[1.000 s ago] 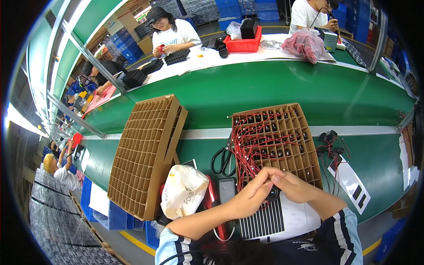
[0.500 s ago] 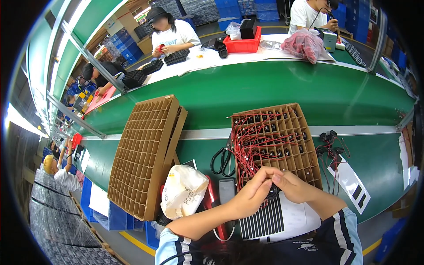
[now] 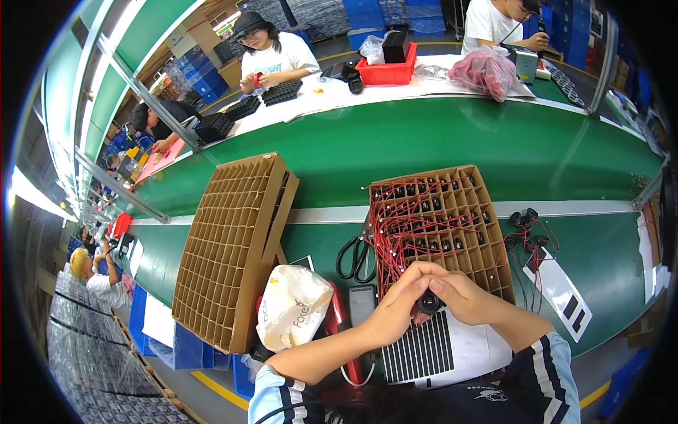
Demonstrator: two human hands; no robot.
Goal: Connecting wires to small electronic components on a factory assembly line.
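While both hands meet in front of the body, the black part (image 3: pixel 429 303) is located between them, its round face turned toward the wearer. The left hand (image 3: pixel 399 309) and the right hand (image 3: pixel 467 300) form a peak above it: the fingers are bent inward, with their tips in contact. Which fingers pinch the part cannot be told.

A striped sheet (image 3: pixel 422 353) lies directly below the hands. Immediately beyond them is a tray (image 3: pixel 496 277), a divided cardboard unit; many of its cells contain black parts, and red wires (image 3: pixel 395 237) spread over its left side. Scissors (image 3: pixel 360 260) with black handles lie just left of the tray.

Further left, a grey box (image 3: pixel 362 302) and a white bag (image 3: pixel 295 311) are positioned near the left forearm, followed by stacked trays (image 3: pixel 219 254). To the right, loose units (image 3: pixel 524 219) with wires rest near a white card (image 3: pixel 563 300) on the green surface (image 3: pixel 607 254). On the far side, a red bin (image 3: pixel 387 73) stands between two co-workers.
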